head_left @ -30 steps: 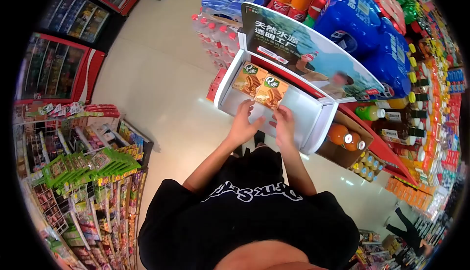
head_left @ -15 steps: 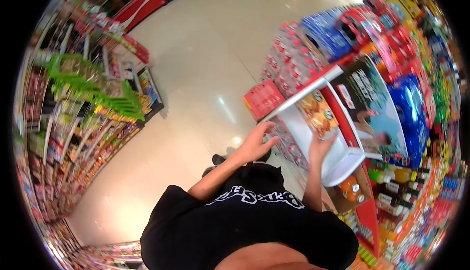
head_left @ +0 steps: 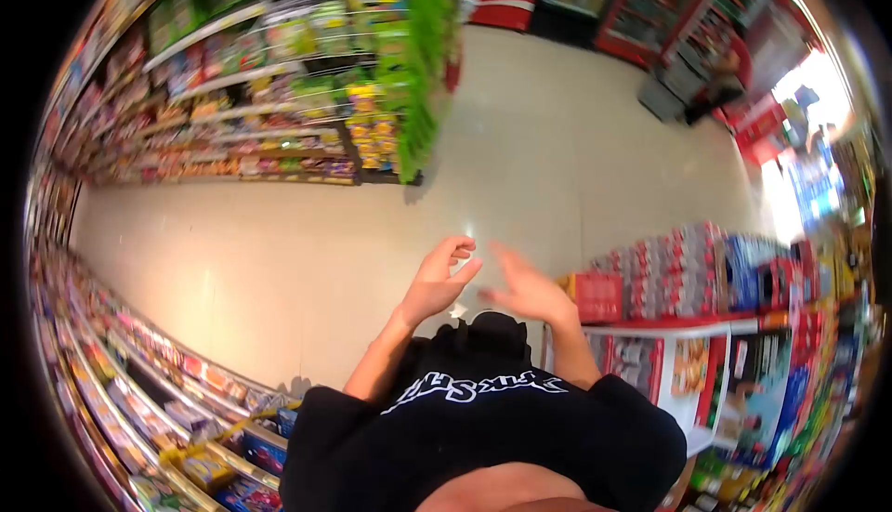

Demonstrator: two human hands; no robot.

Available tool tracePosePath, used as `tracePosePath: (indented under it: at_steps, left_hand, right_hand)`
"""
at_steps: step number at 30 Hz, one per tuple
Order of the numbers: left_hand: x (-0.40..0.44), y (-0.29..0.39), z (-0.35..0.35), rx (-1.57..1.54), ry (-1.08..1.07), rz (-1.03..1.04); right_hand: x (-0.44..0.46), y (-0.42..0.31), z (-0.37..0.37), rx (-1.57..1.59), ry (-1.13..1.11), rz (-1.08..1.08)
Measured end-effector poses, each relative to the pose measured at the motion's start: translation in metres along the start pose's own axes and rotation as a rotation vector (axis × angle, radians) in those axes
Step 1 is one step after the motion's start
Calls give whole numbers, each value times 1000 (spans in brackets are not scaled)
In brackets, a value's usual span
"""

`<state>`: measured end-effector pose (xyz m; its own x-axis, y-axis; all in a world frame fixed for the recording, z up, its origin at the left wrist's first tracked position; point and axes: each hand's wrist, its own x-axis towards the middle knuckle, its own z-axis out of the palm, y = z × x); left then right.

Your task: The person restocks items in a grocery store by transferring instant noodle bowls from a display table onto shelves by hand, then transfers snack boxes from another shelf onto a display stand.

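In front of my black shirt, both hands are raised over the pale floor, close to each other but apart. My left hand holds nothing; its fingers are loosely bent, with the thumb away from them. Opposite it, my right hand is smeared by motion, its fingers seemingly stretched out with nothing visible in them. To the right of that hand is a red box. Beyond my right forearm stands a white display stand bearing a food picture.
Packs of bottles are stacked at the right. Snack shelves with a green edge rise at upper left; more shelves line the lower left. Red coolers stand at the back, with a person beside a grey bin.
The view has swung to the left, putting the display stand at lower right. My right hand has come off the stand and over beside my left hand.
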<state>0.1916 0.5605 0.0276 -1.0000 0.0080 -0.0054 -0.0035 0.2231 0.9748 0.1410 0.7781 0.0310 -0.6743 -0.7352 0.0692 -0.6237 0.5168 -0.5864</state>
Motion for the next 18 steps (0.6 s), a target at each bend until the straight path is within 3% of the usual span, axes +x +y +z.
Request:
tracePosePath:
  at_steps: [3, 4, 7, 11, 14, 17, 18]
  left_hand:
    - [-32, -28, -63, -56, 192, -35]
    - [-44, -33, -82, -38, 266, -63]
    - [-78, -67, -133, -107, 462, -155]
    - [-103, -100, -196, -268, 652, -247]
    - [-102, -135, -254, -329, 807, -298]
    - [-97, -137, -344, -52, 783, -459]
    - [-97, -146, -375, 81, 710, -419]
  right_hand:
    - [84, -55, 28, 175, -534, -118]
    - [113, -84, 26, 112, -674, -59]
    - [195, -109, 76, 39, -708, -337]
    - [300, -184, 122, -55, -965, -416]
    - [366, -201, 208, -84, -961, -590]
    - [440, -223, 265, 0, -1036, -753]
    - [470, -250, 268, -80, -1057, -720]
